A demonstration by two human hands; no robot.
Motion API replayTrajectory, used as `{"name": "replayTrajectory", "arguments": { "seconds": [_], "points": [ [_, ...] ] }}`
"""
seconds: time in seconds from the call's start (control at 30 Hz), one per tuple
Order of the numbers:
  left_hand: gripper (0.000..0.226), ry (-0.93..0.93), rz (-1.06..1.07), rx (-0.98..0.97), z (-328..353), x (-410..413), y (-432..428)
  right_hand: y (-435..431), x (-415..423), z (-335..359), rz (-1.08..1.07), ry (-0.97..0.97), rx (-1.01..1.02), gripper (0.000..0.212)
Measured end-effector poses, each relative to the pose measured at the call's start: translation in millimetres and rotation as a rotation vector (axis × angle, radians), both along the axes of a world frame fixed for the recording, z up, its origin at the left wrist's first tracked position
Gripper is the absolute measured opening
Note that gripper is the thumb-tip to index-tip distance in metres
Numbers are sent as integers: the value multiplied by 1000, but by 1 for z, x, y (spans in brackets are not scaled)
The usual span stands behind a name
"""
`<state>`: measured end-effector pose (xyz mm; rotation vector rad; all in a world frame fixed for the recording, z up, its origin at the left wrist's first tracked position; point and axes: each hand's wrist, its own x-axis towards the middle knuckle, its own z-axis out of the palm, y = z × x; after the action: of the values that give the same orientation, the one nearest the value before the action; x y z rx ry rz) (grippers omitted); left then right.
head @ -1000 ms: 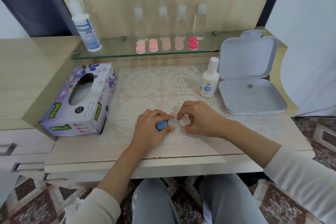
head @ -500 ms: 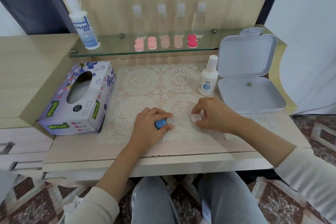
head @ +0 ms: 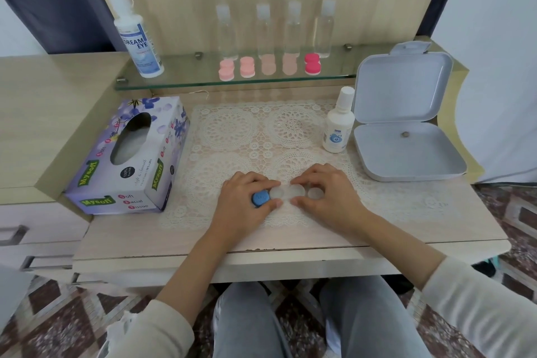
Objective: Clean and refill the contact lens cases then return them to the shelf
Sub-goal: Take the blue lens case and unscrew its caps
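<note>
A clear contact lens case [head: 286,192] lies on the lace mat [head: 232,136], both wells uncovered. My left hand [head: 244,203] pinches its left end between thumb and forefinger, and the blue cap [head: 260,198] sits inside that curl. My right hand [head: 328,197] pinches the case's right end. The white cap [head: 314,193] lies on the mat under those fingers. Several pink lens cases [head: 247,66] and a red one [head: 312,63] stand on the glass shelf [head: 186,78]. A small solution bottle [head: 338,128] stands at the mat's right edge.
A tissue box [head: 128,160] sits at the left. An open grey box [head: 406,136] lies at the right. On the shelf stand a large Dream Eye bottle [head: 138,38] and several clear bottles [head: 293,29]. The desk's front edge [head: 261,259] is close to my knees.
My right hand lifted the white cap off the case, carried it a little right, set it on the mat and came back to the case's right end. My left hand stayed put.
</note>
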<state>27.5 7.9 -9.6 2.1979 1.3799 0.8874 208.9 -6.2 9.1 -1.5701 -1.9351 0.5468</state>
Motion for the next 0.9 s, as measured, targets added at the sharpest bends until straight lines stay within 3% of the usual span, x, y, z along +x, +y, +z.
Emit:
{"name": "replayTrajectory", "arguments": {
  "seconds": [0.5, 0.63, 0.9],
  "points": [
    [49, 64, -2, -115, 15, 13, 3, -7, 49, 26, -78, 62, 50, 26],
    [71, 120, -42, -43, 16, 37, 4, -10, 81, 38, -165, 38, 77, 27],
    [75, 345, -129, 73, -5, 62, 2, -10, 137, 50, -347, 32, 89, 25]
  ]
}}
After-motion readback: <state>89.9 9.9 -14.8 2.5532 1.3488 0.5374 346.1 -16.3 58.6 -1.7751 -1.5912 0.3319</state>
